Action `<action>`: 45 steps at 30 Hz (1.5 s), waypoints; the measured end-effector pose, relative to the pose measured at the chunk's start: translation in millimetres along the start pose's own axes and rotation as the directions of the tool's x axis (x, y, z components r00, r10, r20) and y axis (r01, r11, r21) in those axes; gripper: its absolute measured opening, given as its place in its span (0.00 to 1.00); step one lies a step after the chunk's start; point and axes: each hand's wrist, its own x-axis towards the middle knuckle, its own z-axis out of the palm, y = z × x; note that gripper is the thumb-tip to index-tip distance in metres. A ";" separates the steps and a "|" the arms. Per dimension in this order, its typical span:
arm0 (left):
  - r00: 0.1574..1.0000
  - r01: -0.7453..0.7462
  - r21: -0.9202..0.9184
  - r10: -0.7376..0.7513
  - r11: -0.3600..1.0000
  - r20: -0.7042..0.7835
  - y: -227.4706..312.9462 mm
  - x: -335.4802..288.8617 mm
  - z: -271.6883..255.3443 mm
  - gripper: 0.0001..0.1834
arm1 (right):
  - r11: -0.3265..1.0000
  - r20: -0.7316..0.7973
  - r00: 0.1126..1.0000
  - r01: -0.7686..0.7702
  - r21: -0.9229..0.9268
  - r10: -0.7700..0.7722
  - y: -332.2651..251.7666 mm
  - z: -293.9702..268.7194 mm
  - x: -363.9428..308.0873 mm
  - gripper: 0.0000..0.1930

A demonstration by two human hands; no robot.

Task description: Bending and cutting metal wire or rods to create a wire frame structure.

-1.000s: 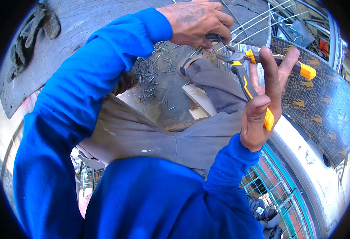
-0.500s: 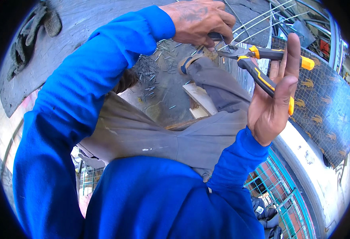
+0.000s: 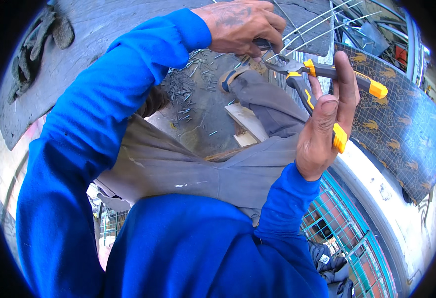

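Note:
In my right hand (image 3: 322, 124) is a pair of pliers (image 3: 322, 69) with black and yellow-orange handles. The thumb lies along the lower handle, fingers reach around the upper one, and the handles are spread. The pliers' jaws (image 3: 279, 66) point left, just below the fingertips of my left hand (image 3: 245, 27). That hand is closed, palm down, on a small dark thing mostly hidden by the fingers. Thin metal rods (image 3: 322, 22) run from beside it toward the upper right. Whether the jaws touch a rod is unclear.
Many short cut metal pieces (image 3: 180, 97) lie scattered on the floor between my legs. Dark work gloves (image 3: 39, 44) rest on the worn board at far left. A patterned black sheet (image 3: 396, 119) lies at right. Below it stands a teal wire grid (image 3: 347, 233); wood scraps (image 3: 245, 121) lie near my leg.
My right hand and the pliers have moved a little left, and the thumb has come nearer the fingers. My left hand has shifted slightly left.

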 end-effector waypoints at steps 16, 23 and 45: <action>0.999 0.025 -0.047 -0.024 0.999 0.034 5.8 0.5 -10.1 0.18 | 0.997 0.184 0.983 -0.008 -0.078 0.022 -18.3 -6.9 -3.8 0.38; 0.999 0.031 -0.047 -0.029 0.998 0.044 6.6 -0.3 -11.1 0.18 | 0.987 0.222 0.975 0.021 -0.158 0.014 -18.3 0.8 -3.7 0.39; 0.995 0.070 -0.045 -0.067 0.996 0.072 6.0 2.6 -10.1 0.16 | 0.984 -0.290 0.945 0.113 -0.139 -0.150 25.0 20.3 -13.3 0.80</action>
